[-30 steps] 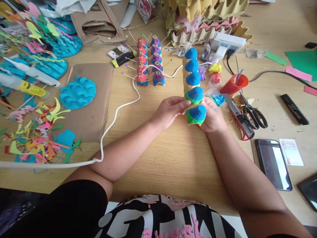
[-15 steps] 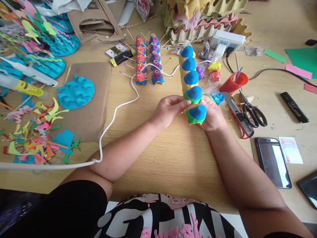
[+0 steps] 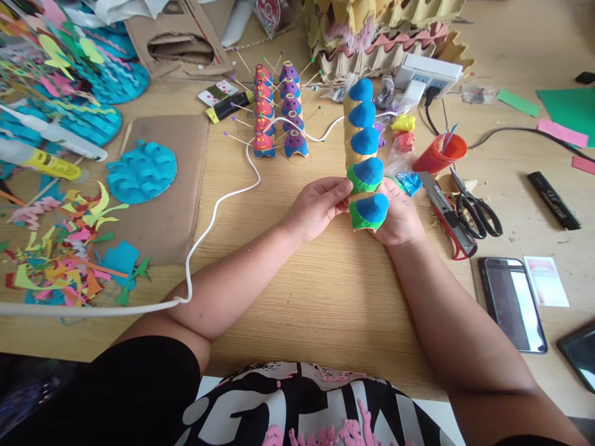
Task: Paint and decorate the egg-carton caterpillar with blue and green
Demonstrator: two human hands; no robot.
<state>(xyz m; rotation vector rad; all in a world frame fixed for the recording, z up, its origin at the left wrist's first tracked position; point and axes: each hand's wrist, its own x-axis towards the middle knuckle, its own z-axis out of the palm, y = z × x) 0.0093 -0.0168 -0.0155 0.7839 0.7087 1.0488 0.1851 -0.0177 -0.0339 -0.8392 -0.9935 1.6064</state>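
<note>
Between my two hands is an egg carton strip (image 3: 365, 142) held up off the table, its far end pointing away from me. Blue clay caps every bump, and green clay wraps the lower part of the two bumps closest to me. My left hand (image 3: 316, 207) pinches the strip's left edge between thumb and fingers beside the green clay. My right hand (image 3: 397, 214) grips the right side near the same spot, its fingers partly hidden behind the strip. Beyond stand a red decorated egg carton strip (image 3: 264, 118) and a purple one (image 3: 292, 114), both with pins stuck in.
A white cable (image 3: 218, 201) crosses the table. At right are an orange cup (image 3: 441, 153), scissors (image 3: 478, 210), a utility knife (image 3: 449, 214) and a phone (image 3: 511, 303). Cardboard (image 3: 162, 235) with a blue paper disc (image 3: 142, 173) and paper scraps (image 3: 69, 260) lie left. Egg trays (image 3: 385, 56) are stacked behind.
The far end of the held strip has swung right and slightly away, covering more of the purple clay behind it. Both hands keep their hold with barely any shift.
</note>
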